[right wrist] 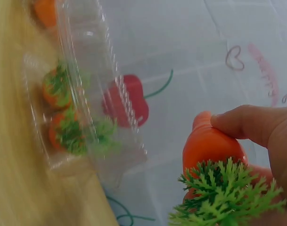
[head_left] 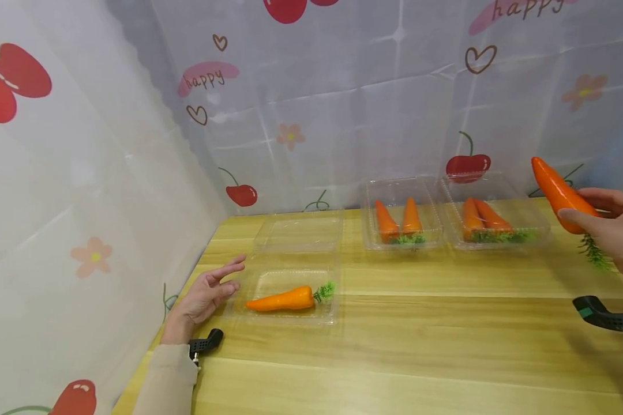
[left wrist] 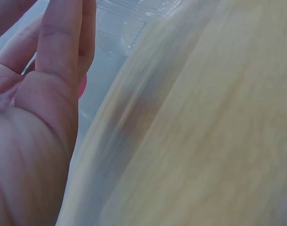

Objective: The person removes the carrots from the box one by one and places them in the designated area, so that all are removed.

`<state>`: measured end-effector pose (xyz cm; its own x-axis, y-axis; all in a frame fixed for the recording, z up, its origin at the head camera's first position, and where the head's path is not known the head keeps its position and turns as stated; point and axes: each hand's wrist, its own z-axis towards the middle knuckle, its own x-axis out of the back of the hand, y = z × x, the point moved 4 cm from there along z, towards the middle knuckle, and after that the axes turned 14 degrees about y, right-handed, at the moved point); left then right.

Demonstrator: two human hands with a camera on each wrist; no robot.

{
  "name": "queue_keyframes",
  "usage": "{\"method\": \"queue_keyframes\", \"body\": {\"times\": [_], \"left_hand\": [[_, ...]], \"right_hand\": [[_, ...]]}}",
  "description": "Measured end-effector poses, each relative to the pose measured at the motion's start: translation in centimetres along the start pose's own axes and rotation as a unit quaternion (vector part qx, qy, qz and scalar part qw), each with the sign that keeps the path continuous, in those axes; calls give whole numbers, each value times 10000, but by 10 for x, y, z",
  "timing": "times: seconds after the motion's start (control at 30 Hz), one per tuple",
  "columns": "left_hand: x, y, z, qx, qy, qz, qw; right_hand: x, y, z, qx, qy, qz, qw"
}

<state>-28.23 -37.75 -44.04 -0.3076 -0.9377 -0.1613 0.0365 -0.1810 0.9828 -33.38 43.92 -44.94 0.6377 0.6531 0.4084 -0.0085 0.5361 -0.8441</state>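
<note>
In the head view my right hand [head_left: 618, 222] grips an orange carrot [head_left: 560, 190] with a green leafy top, raised at the right, its tip pointing up and left. The right wrist view shows the leaves [right wrist: 228, 193] of that carrot close up, thumb laid along its body. My left hand [head_left: 210, 294] is beside the left edge of an opened clear plastic box [head_left: 337, 314], fingers fairly straight and holding nothing. One carrot [head_left: 285, 300] lies sideways in that box, leaves to the right. The box's lid [head_left: 298, 230] is folded back on the table.
Two more clear boxes stand at the back of the wooden table [head_left: 420, 357]: the middle box [head_left: 368, 193] and the right box [head_left: 540, 230], each with two carrots inside. A printed curtain [head_left: 342, 127] hangs right behind the table, and another sheet [head_left: 83, 184] borders the left side.
</note>
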Motion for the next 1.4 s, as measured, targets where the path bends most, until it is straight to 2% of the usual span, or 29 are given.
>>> {"method": "queue_keyframes", "body": {"times": [0.1, 0.2, 0.4, 0.5, 0.73, 1.1, 1.4], "left_hand": [[0, 0, -2, 54, 62, -18, 10000], [1, -1, -2, 100, 107, -10, 9999], [0, 0, -1, 124, 50, -31, 9999], [0, 2, -1, 172, 148, -39, 9997], [1, 2, 0, 136, 154, 94, 9997], [0, -3, 3, 96, 178, 137, 9997], [2, -1, -1, 145, 183, 171, 9996]], "right_hand": [[0, 27, 12, -169, 147, -15, 9997], [3, 31, 7, -395, 193, -200, 9988], [18, -33, -38, -887, 129, -313, 9955], [20, -46, -48, -982, -29, -484, 9940], [5, -34, -52, -1034, -361, -1135, 9875], [-1, -22, -50, -1108, -398, -1269, 9849], [-5, -24, -57, -1168, -502, -1443, 9813]]}}
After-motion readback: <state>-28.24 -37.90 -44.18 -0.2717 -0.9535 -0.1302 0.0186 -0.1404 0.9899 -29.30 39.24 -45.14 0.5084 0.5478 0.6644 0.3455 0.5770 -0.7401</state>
